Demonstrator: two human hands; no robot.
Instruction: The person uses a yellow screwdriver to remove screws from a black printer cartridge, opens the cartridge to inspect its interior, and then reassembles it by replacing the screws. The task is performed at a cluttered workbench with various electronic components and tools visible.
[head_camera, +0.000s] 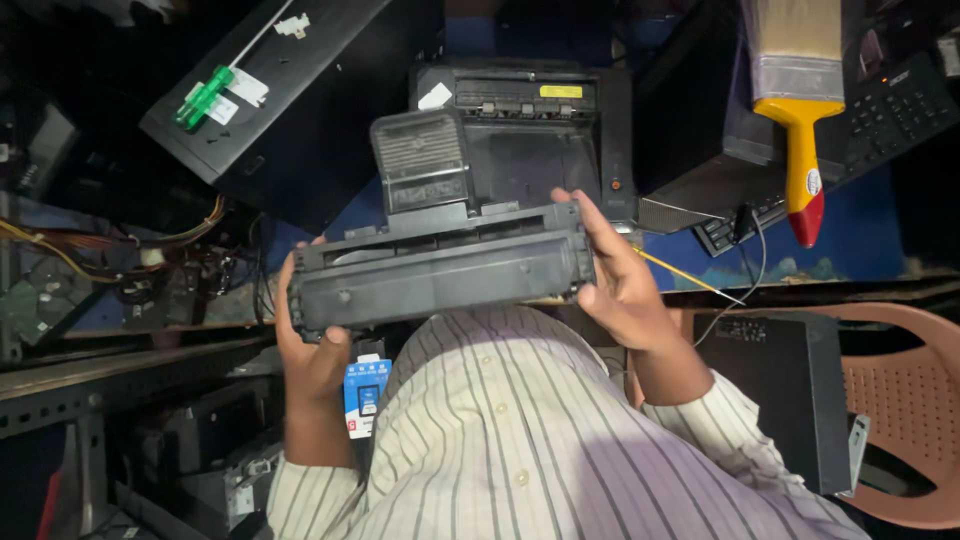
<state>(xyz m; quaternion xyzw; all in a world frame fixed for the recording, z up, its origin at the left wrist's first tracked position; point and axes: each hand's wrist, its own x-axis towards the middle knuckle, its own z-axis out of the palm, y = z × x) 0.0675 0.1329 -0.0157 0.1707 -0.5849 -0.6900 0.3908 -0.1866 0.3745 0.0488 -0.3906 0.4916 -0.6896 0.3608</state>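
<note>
Left hand (312, 350) and right hand (620, 275) each clasp one end of the black toner cartridge (440, 275) between them.

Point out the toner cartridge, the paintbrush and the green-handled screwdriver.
toner cartridge (440, 275), head view, middle of its long black body.
paintbrush (802, 150), head view, yellow handle.
green-handled screwdriver (204, 97), head view, green grip.

Between the hands, the toner cartridge (440, 275) is black. Below them, the shirt (520, 440) is cream with dark pinstripes. Above the right hand (625, 285), the paintbrush handle (800, 160) is yellow, tipped red.
</note>
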